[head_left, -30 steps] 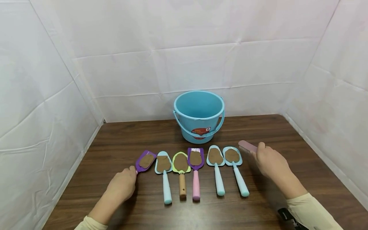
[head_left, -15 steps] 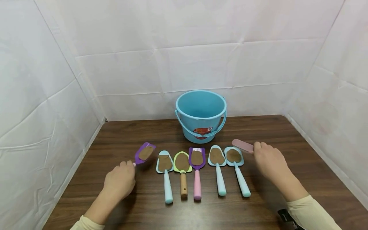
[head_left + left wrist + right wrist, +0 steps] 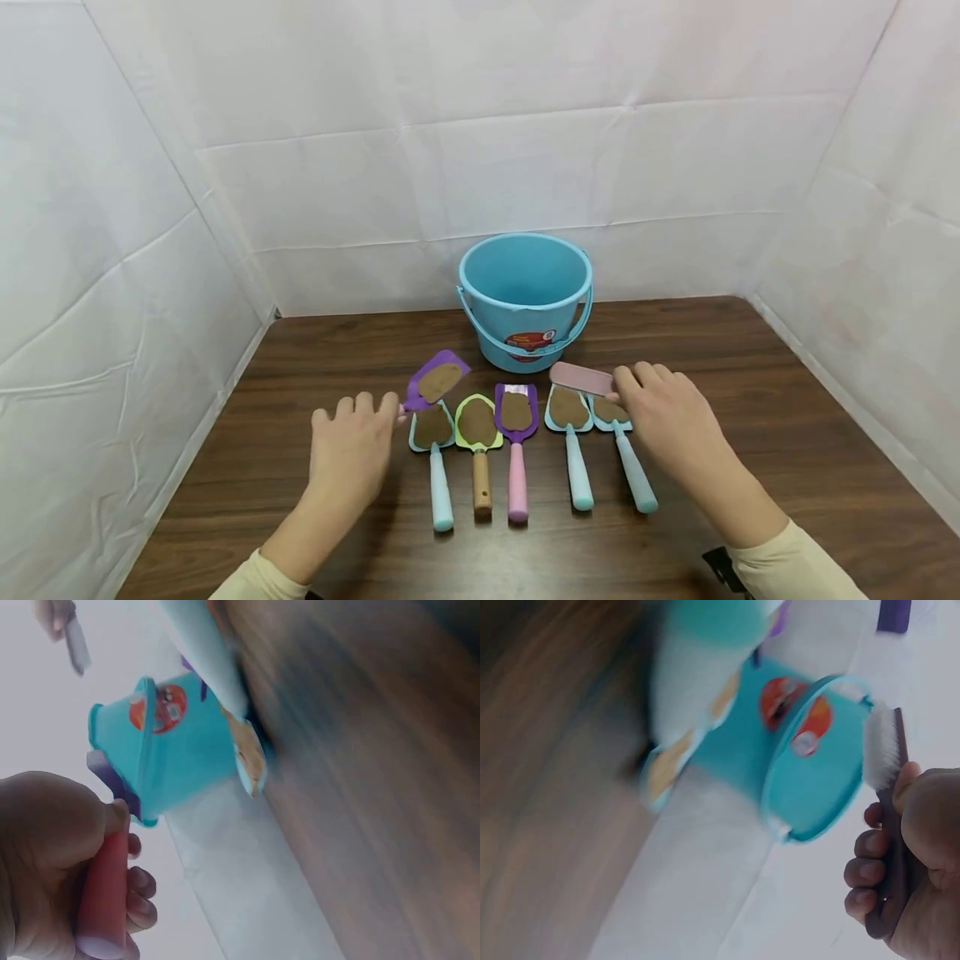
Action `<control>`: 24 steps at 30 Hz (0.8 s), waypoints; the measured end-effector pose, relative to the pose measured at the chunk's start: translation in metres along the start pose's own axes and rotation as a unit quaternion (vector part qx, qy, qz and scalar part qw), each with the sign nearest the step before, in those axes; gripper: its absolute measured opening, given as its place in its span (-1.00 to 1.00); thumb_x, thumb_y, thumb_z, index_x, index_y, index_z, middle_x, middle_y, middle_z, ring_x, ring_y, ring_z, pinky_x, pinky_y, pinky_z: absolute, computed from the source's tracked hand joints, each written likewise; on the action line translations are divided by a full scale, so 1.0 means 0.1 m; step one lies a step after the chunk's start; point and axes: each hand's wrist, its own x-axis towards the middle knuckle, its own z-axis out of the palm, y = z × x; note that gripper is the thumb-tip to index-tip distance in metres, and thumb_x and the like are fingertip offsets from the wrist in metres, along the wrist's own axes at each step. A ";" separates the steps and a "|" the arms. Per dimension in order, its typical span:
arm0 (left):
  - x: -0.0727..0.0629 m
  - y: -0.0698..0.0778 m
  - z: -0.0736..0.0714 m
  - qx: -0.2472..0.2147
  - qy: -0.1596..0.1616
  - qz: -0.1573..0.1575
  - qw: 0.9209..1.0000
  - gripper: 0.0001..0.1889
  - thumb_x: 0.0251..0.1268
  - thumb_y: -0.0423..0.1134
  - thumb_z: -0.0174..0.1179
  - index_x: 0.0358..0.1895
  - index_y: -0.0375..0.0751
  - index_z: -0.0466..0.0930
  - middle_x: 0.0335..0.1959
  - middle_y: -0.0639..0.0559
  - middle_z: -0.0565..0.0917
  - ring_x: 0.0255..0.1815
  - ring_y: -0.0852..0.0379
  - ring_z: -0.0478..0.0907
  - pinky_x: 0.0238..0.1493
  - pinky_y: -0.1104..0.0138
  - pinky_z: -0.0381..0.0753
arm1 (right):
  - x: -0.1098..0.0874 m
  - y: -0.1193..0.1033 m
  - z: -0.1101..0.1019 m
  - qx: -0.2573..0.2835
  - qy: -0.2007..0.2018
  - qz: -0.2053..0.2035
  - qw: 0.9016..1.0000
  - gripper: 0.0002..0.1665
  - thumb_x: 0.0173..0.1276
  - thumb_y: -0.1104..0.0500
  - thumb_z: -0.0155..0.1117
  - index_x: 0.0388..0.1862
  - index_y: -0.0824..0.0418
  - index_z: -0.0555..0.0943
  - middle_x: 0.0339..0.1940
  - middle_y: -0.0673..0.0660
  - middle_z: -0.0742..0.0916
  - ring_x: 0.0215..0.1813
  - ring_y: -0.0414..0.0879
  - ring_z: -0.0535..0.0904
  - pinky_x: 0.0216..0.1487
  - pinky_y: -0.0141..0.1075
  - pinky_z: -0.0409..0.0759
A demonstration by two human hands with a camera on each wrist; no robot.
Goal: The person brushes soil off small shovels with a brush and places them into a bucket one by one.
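My left hand (image 3: 352,446) grips the pink handle (image 3: 105,892) of a toy shovel with a purple blade (image 3: 420,388). Brown, clay-like material (image 3: 440,382) covers part of that blade. The shovel is raised and overlaps a light-blue shovel (image 3: 441,492) in the head view. On the right, my right hand (image 3: 667,417) holds a pink-backed brush (image 3: 581,378) by its handle; white bristles (image 3: 881,746) show in the right wrist view. The brush overlaps the tops of two light-blue shovels (image 3: 577,475). Between the hands lie a green shovel with a wooden handle (image 3: 481,483) and a second purple one (image 3: 517,483).
A light-blue bucket (image 3: 517,337) with its handle hanging down stands at the back of the brown wooden table (image 3: 337,342). The shovels lie in a row in front of it, brown material on their blades. White cloth walls (image 3: 525,183) enclose the back and sides.
My left hand has lifted the purple shovel and moved it right, toward the bucket. My right hand has carried the brush left over the light-blue shovels.
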 end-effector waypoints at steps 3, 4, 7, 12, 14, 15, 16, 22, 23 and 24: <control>0.08 0.10 -0.03 -0.007 0.005 0.006 1.000 -0.65 0.53 0.07 0.08 -0.31 -0.12 0.38 -0.53 -0.08 0.45 -0.44 -0.08 0.50 -0.48 0.12 0.33 | 0.10 -0.15 -0.08 0.015 -0.007 0.003 1.000 -0.46 0.65 -0.12 -0.15 -0.37 0.28 0.40 -0.58 0.07 0.40 -0.56 -0.05 0.33 -0.55 -0.23 0.31; 0.10 0.14 -0.04 -0.007 0.007 0.006 1.000 -0.64 0.53 0.09 0.07 -0.33 -0.11 0.37 -0.54 -0.08 0.44 -0.45 -0.08 0.50 -0.48 0.12 0.33 | 0.13 -0.20 -0.10 0.020 -0.011 0.007 1.000 -0.46 0.65 -0.13 -0.15 -0.38 0.26 0.39 -0.59 0.04 0.37 -0.56 -0.07 0.29 -0.55 -0.25 0.29; 0.16 0.27 -0.05 -0.005 0.007 0.005 1.000 -0.58 0.55 0.15 0.01 -0.35 -0.12 0.38 -0.54 -0.10 0.45 -0.46 -0.08 0.49 -0.48 0.11 0.38 | 0.22 -0.34 -0.13 0.025 -0.020 0.017 0.999 -0.42 0.64 -0.20 -0.20 -0.40 0.24 0.35 -0.61 0.00 0.29 -0.57 -0.11 0.21 -0.55 -0.29 0.23; 0.21 0.48 -0.07 0.003 0.018 0.000 1.000 -0.50 0.53 0.23 -0.02 -0.35 -0.16 0.48 -0.50 -0.12 0.52 -0.40 -0.07 0.50 -0.44 0.11 0.46 | 0.35 -0.53 -0.15 0.022 -0.019 0.022 0.999 -0.36 0.58 -0.32 -0.13 -0.47 0.18 0.31 -0.63 -0.01 0.30 -0.60 -0.11 0.23 -0.58 -0.30 0.18; 0.21 0.55 -0.07 0.004 0.032 -0.004 0.999 -0.49 0.51 0.24 0.01 -0.35 -0.15 0.51 -0.48 -0.11 0.53 -0.38 -0.07 0.51 -0.42 0.11 0.47 | 0.38 -0.59 -0.17 0.016 -0.024 0.026 0.999 -0.36 0.54 -0.34 -0.03 -0.46 0.16 0.33 -0.63 -0.01 0.32 -0.61 -0.10 0.26 -0.57 -0.30 0.18; 0.21 0.58 -0.08 0.002 0.040 -0.006 0.999 -0.51 0.51 0.24 0.02 -0.35 -0.14 0.52 -0.46 -0.11 0.54 -0.36 -0.07 0.51 -0.41 0.10 0.47 | 0.40 -0.62 -0.18 0.013 -0.025 0.028 0.999 -0.35 0.53 -0.37 -0.02 -0.45 0.16 0.35 -0.63 -0.01 0.33 -0.61 -0.10 0.27 -0.57 -0.29 0.19; 0.21 0.61 -0.08 -0.001 0.051 -0.008 0.999 -0.52 0.49 0.23 0.05 -0.35 -0.13 0.53 -0.45 -0.11 0.54 -0.36 -0.07 0.51 -0.41 0.10 0.47 | 0.42 -0.64 -0.18 0.010 -0.025 0.029 0.999 -0.34 0.52 -0.39 -0.04 -0.45 0.15 0.36 -0.63 0.00 0.34 -0.60 -0.09 0.29 -0.57 -0.28 0.19; 0.17 0.74 -0.08 -0.014 0.097 -0.024 0.995 -0.55 0.38 0.23 0.19 -0.36 -0.11 0.48 -0.48 -0.09 0.54 -0.39 -0.07 0.52 -0.42 0.12 0.41 | 0.47 -0.80 -0.16 -0.004 0.007 0.023 1.000 -0.25 0.55 -0.44 -0.26 -0.48 0.16 0.38 -0.63 0.03 0.33 -0.62 -0.07 0.26 -0.61 -0.28 0.16; 0.17 0.75 -0.07 -0.011 0.098 -0.030 0.995 -0.53 0.38 0.23 0.19 -0.37 -0.13 0.47 -0.50 -0.09 0.55 -0.40 -0.06 0.52 -0.43 0.13 0.40 | 0.47 -0.82 -0.14 -0.009 0.013 0.019 1.000 -0.26 0.55 -0.43 -0.23 -0.49 0.16 0.37 -0.63 0.03 0.32 -0.62 -0.08 0.24 -0.62 -0.29 0.15; 0.17 0.77 -0.06 -0.007 0.096 -0.037 0.995 -0.51 0.37 0.24 0.19 -0.39 -0.15 0.44 -0.52 -0.09 0.56 -0.40 -0.06 0.51 -0.43 0.14 0.40 | 0.48 -0.85 -0.11 -0.012 0.019 0.015 1.000 -0.28 0.55 -0.41 -0.19 -0.50 0.16 0.36 -0.63 0.03 0.31 -0.62 -0.09 0.21 -0.63 -0.31 0.14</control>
